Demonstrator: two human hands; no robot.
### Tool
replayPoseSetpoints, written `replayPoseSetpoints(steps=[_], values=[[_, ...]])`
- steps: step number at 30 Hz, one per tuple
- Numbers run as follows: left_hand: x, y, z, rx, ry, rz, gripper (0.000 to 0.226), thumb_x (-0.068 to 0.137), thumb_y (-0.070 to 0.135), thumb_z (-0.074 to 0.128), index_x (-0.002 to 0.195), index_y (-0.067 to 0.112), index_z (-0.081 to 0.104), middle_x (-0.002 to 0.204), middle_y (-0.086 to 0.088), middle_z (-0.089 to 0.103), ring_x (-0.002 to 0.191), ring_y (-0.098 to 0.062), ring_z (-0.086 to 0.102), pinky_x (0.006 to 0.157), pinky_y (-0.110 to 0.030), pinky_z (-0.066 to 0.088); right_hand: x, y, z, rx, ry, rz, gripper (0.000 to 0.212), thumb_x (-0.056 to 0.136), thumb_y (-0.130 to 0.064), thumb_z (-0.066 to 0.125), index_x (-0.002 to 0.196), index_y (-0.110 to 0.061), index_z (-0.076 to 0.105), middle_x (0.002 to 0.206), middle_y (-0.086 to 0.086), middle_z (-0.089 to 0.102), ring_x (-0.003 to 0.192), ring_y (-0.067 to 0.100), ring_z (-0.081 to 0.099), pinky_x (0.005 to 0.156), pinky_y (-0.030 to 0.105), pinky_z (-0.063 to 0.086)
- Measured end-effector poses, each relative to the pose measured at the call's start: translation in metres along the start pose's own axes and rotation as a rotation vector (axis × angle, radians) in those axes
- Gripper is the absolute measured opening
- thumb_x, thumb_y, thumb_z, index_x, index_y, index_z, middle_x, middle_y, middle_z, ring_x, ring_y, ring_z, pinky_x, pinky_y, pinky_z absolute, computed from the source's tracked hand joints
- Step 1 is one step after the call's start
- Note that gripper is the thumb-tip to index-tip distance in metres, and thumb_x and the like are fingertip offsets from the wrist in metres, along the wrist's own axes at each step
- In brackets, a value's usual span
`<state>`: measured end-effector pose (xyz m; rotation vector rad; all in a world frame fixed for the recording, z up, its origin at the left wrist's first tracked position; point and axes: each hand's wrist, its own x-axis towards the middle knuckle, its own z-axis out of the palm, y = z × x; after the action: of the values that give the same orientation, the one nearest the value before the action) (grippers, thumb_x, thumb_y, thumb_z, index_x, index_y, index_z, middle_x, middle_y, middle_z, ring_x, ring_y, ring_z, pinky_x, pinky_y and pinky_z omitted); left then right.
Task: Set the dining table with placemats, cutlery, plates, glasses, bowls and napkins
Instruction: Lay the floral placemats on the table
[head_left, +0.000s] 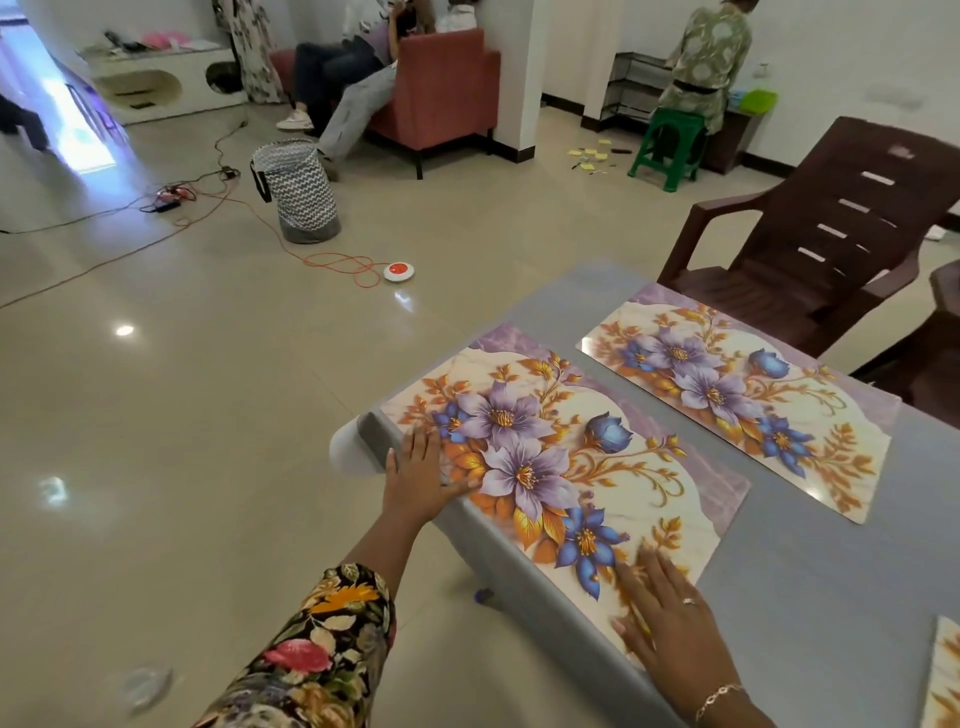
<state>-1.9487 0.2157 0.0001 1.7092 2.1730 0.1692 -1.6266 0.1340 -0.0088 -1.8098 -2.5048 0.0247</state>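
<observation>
While my left hand (421, 478) and right hand (670, 618) press flat, fingers straight, on the floral placemat (597, 467) at the near edge of the grey table (805, 597), I seem to be squaring it beside a second placemat (737, 395), and next must lift off to fetch cutlery.

I am watching through one wide-angle head camera, facing forward and down. It is sitting close over the table (810, 582) corner, with the floor (208, 426) spreading beyond.

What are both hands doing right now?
Left hand: open, flat on the near placemat.
Right hand: open, flat on the same placemat.
</observation>
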Motion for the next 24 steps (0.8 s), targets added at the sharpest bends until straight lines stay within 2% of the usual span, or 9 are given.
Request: replayPoseSetpoints(steps=[5,9,12,15,17,20,22,24], values=[[-0.004,-0.003,0.000,0.027,0.004,0.005,0.095,0.083,0.069,0.041,0.151,0.015,0.002,0.159,-0.006,0.000,0.147,-0.024,-0.001,0.116,-0.049,0.004,-0.002,-0.005,0.003,-0.022,-0.032,0.018,0.055,0.094,-0.054,0.001,0.135,-0.026,0.024,0.122,0.010,0.063,0.117,0.025,0.040,0.075,0.040,0.055],[-0.005,-0.001,-0.003,0.075,-0.002,0.001,0.094,0.083,0.069,0.040,0.151,0.014,0.004,0.159,-0.006,0.002,0.146,-0.024,0.001,0.116,-0.049,0.005,-0.003,-0.005,0.000,-0.011,-0.068,0.013,0.058,0.095,-0.054,0.001,0.129,-0.027,0.040,0.122,0.007,0.063,0.111,0.029,0.060,0.076,0.034,0.055],[-0.007,0.006,-0.004,0.148,0.064,0.002,0.091,0.084,0.067,0.042,0.150,0.012,0.010,0.158,-0.009,0.009,0.146,-0.026,0.008,0.116,-0.048,0.009,-0.011,-0.001,-0.006,0.021,-0.054,0.017,0.057,0.095,-0.056,0.004,0.125,-0.026,0.042,0.119,0.005,0.065,0.109,0.026,0.062,0.076,0.033,0.055],[-0.016,0.025,-0.001,0.105,0.137,0.118,0.082,0.088,0.051,0.053,0.147,0.005,0.022,0.155,-0.017,0.018,0.144,-0.033,0.013,0.115,-0.048,0.012,-0.029,0.009,-0.013,0.071,-0.008,0.069,0.057,0.094,-0.058,0.009,0.123,-0.024,0.044,0.118,0.006,0.065,0.108,0.027,0.063,0.077,0.036,0.055],[-0.023,0.050,0.006,0.041,0.174,0.225,0.078,0.086,0.049,0.056,0.141,-0.002,0.035,0.148,-0.023,0.032,0.139,-0.040,0.027,0.112,-0.052,0.020,-0.047,0.021,-0.016,0.069,0.017,0.101,0.058,0.094,-0.058,0.010,0.125,-0.022,0.044,0.121,0.007,0.064,0.112,0.024,0.055,0.079,0.036,0.054],[-0.042,0.102,0.022,0.051,0.153,0.388,0.075,0.089,0.059,0.036,0.129,-0.002,0.052,0.133,-0.025,0.052,0.122,-0.042,0.051,0.098,-0.054,0.041,-0.075,0.046,-0.024,0.081,-0.004,0.170,0.058,0.094,-0.060,0.012,0.128,-0.023,0.041,0.124,0.005,0.062,0.111,0.023,0.060,0.084,0.033,0.053],[-0.060,0.141,0.035,0.006,0.115,0.490,0.092,0.088,0.069,0.011,0.127,-0.001,0.055,0.131,-0.024,0.054,0.120,-0.042,0.052,0.095,-0.055,0.043,-0.095,0.065,-0.031,0.103,-0.001,0.225,0.056,0.095,-0.059,0.013,0.128,-0.023,0.042,0.123,0.005,0.063,0.107,0.023,0.063,0.084,0.035,0.053],[-0.080,0.176,0.053,0.043,0.051,0.582,0.095,0.088,0.069,0.001,0.125,0.001,0.058,0.129,-0.022,0.056,0.118,-0.041,0.054,0.092,-0.055,0.044,-0.117,0.086,-0.039,0.116,0.018,0.280,0.055,0.095,-0.057,0.013,0.127,-0.023,0.042,0.120,0.006,0.064,0.104,0.023,0.065,0.080,0.036,0.054]])
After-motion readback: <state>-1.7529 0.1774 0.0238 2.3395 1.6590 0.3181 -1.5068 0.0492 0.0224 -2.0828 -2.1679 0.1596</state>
